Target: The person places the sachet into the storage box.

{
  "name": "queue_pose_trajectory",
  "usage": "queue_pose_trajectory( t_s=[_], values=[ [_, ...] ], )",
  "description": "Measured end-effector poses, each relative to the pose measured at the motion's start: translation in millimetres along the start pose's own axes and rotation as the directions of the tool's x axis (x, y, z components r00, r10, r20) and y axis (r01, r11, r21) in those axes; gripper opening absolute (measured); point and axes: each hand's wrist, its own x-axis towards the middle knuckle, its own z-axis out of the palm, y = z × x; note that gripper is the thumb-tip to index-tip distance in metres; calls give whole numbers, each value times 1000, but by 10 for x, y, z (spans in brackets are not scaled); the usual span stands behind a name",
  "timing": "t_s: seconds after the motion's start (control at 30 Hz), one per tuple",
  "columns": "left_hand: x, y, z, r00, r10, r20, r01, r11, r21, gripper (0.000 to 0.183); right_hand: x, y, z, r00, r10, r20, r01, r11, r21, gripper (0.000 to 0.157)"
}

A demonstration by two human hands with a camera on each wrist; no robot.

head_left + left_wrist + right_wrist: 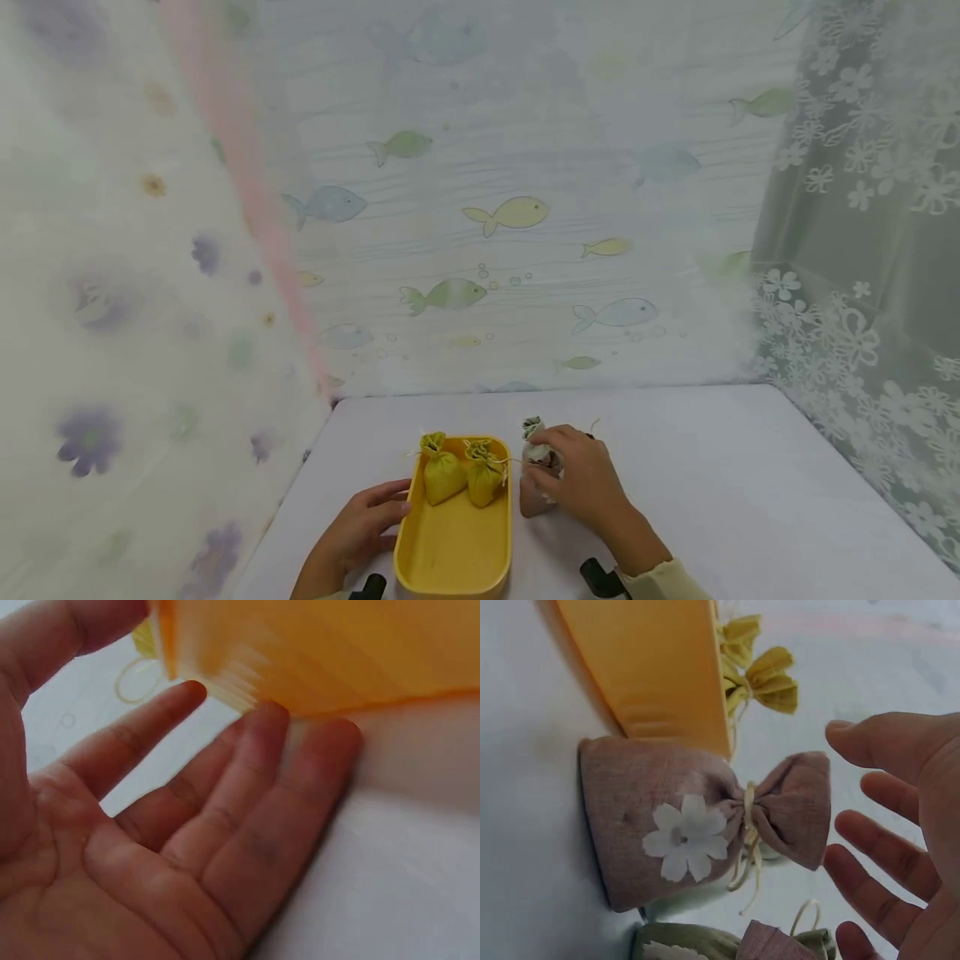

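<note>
A yellow tray (453, 558) holds two yellow-green drawstring pouches (445, 479) at its far end. Beside its left wall is my left hand (363, 529), fingers extended, fingertips right at the tray's side (337, 660) in the left wrist view. Just right of the tray, a mauve drawstring pouch (630, 810) with a white flower stands upright, its neck tied with cream cord. My right hand (937, 825) is spread around the gathered top of this pouch, with a gap between fingers and cloth. A green pouch (712, 937) stands close by, partly out of frame.
Another piece of mauve cloth (772, 945) shows at the bottom of the right wrist view, against the green pouch. The white tabletop (712, 500) ends at a fish-print curtain (517, 292) behind. A flowered curtain (150, 333) hangs at left, lace (855, 350) at right.
</note>
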Motion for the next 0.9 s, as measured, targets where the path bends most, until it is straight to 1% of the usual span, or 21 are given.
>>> queue_pose_trajectory(
  t_s=[0.07,0.17,0.23,0.3,0.37,0.5,0.63,0.73,0.9],
  values=[
    [21,27,18,1000,24,-7,-24,1000,6,70,-28,4,-41,999,41,27,-41,999,10,41],
    [48,53,59,997,62,-47,-61,998,22,70,-58,11,-75,995,81,53,-81,997,-6,46],
    [64,54,88,994,80,-76,-77,996,33,71,-75,19,-84,994,94,59,-93,996,-18,45],
    [72,37,101,991,80,-103,-78,997,29,72,-90,34,-79,994,95,58,-94,995,-35,45],
    [73,10,93,990,80,-112,-78,997,21,74,-107,51,-71,994,95,61,-92,995,-47,45],
    [65,-35,61,990,106,-94,-106,994,8,72,-136,79,-67,990,122,76,-118,991,-55,48],
    [60,-49,61,988,134,-75,-135,991,-5,68,-151,98,-79,978,177,109,-174,984,-38,51],
    [66,-71,53,988,141,-65,-142,990,-11,68,-161,116,-56,975,191,115,-187,981,-42,54],
    [75,-125,19,989,144,-34,-144,989,-16,67,-196,124,19,976,196,98,-186,977,-103,56]
  ],
)
